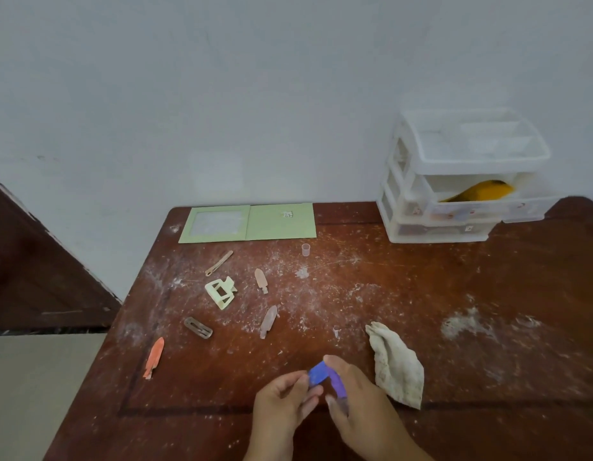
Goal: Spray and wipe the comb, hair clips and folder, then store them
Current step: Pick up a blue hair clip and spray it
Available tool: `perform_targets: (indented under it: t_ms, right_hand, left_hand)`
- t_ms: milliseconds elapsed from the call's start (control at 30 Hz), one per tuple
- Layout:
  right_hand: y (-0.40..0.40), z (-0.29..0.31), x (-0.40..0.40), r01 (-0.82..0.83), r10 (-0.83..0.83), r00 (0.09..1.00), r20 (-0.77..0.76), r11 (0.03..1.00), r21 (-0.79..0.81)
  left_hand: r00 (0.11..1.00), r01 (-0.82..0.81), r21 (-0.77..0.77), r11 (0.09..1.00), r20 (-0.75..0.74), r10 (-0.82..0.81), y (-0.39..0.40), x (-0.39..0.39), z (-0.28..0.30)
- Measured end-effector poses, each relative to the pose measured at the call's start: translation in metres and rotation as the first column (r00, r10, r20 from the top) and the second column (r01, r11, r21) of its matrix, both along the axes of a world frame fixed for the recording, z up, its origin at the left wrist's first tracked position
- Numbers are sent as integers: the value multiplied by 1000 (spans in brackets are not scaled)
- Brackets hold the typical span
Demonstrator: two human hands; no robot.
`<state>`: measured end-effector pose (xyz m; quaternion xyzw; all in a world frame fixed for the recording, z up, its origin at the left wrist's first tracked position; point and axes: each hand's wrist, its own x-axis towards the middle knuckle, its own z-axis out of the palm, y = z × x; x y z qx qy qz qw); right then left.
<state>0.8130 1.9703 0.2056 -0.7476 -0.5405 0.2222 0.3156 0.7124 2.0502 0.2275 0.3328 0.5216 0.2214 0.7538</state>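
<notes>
Across the desk [421,294], which is carrying a scatter of white dust, we are working near the front edge. Against the wall at the far right, we are seeing the white drawer unit [454,181], its upper drawers pulled out and a yellow-orange item lying in the second one. At the far left, the green folder [248,222] is lying open and flat. Just right of our hands, the crumpled cloth [398,364] is resting on the desk.

We are holding a purple-blue object [321,374] between both hands; it may be the comb or a small spray bottle, and we cannot tell which. The left hand [285,404] is pinching its near end with curled fingers, and the right hand [361,397] is curling over its other end.

The hair clips are lying unwiped to the left: the cream claw clip [220,292], the orange clip [154,357] near the left edge, the pale pink clip [268,321], the tan clip [261,280], the brown snap clip [197,327] and a thin slide clip [218,263]. A small clear cap [305,249] is standing near the folder.

We are judging these risks: the orange clip is sitting close to the edge, so a sweeping reach could knock it off; a wiped item set back on the dust would need wiping again; the cap could tip if brushed.
</notes>
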Motion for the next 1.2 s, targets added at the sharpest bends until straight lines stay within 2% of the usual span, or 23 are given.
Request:
perform_targets:
  t_ms: [67,100,200,233,333,367,433,500,600,667,867,967,1067,1167,1200]
  right_hand:
    - [1,-2,-4,-5,6,999,35,999,-46]
    - [2,-5,-4,17,-16,995,103,1000,-14]
    - [-1,-7,2,57,-57,998,9,998,22]
    - [-2,-9,6,73,-74,996,42,997,26]
    - [-9,-5,14,94,-94,995,-21,995,33]
    - [-10,-2,18,75,-74,997,-22,997,25]
    - [-9,1,19,46,-47,998,-37,999,-24]
    - [-6,2,15,24,-23,1000,13,999,-44]
    - [0,10,3,2,0,997,75,1000,-26]
    - [3,14,-2,15,-15,996,82,1000,1]
    - [4,14,1,71,-64,994,86,995,-74]
    - [1,12,5,98,-93,993,67,993,-69]
    - [-3,12,13,183,-184,983,-14,981,-66]
    - [-6,22,18,265,-264,963,59,964,-7]
    - [-8,21,20,308,-314,940,136,949,64]
  left_hand:
    - [1000,9,-44,999,28,-8,0,-1,1]
    - [999,10,-55,998,42,-7,0,-1,2]
    - [997,12,-78,997,80,-5,0,-3,3]
    - [996,17,-85,996,91,-9,0,-4,3]
    - [997,41,-72,997,71,-36,0,-7,3]
    - [998,51,-33,998,24,-50,0,-8,2]
    - [984,133,149,980,-141,-112,1,-10,-3]
    - [944,239,347,907,-303,-133,2,-10,-4]
    - [929,279,443,852,-350,-122,2,-10,2]
    - [941,257,457,852,-318,-113,2,-9,5]
    - [954,194,484,853,-297,-48,-2,-13,4]
    - [953,173,481,860,-301,-23,0,-15,0]
    - [955,137,449,883,-298,3,2,-16,-2]
    - [961,124,425,897,-275,-2,4,-13,-1]
    - [966,127,407,905,-260,-18,3,-12,0]
